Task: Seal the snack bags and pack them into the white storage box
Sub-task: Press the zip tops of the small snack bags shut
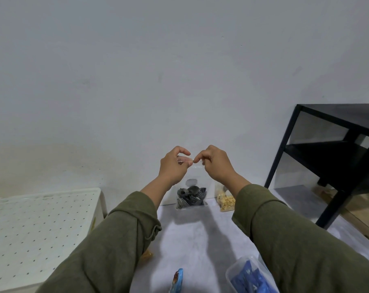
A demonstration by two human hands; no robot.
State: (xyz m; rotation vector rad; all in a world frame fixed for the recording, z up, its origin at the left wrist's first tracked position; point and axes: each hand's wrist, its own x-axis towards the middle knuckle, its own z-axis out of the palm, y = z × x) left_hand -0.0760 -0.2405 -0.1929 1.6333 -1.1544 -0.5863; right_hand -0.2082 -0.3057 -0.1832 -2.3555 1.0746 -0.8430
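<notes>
I hold a clear zip bag of dark striped snacks [191, 196] up in front of the wall. My left hand [173, 163] and my right hand [213, 163] both pinch its top edge, fingertips almost touching at the middle. Behind my right wrist a second clear bag with yellow snacks [224, 200] stands on the grey tabletop. The white storage box [42, 229] sits at the left with its perforated lid on. A clear bag holding blue packets [249, 275] lies at the bottom right.
A blue snack wrapper [177, 279] lies at the bottom edge. Something orange [147, 255] peeks from under my left sleeve. A black metal shelf unit [335, 157] stands at the right, beyond the table's edge. A plain grey wall is behind.
</notes>
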